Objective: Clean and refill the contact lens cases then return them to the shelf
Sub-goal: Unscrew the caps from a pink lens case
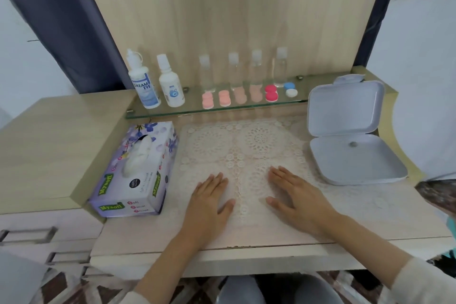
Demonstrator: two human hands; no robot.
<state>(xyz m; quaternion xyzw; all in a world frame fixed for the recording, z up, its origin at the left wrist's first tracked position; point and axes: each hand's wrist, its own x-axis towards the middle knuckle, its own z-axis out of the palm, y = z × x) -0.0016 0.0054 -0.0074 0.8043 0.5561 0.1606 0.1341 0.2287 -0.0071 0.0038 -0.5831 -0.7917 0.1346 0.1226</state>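
Bottles (233, 74) behind the lens cases (224, 98) look blurred (contents unclear).

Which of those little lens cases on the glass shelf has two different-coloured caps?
The rightmost case: one cap blue, one white. The other five are single-coloured pink, peach or red.

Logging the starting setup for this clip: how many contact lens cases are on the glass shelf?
6, in a row on the glass shelf, left to right: first pink case, second pink case, first peach case, second peach case, red case, blue-and-white case. None looks hidden.
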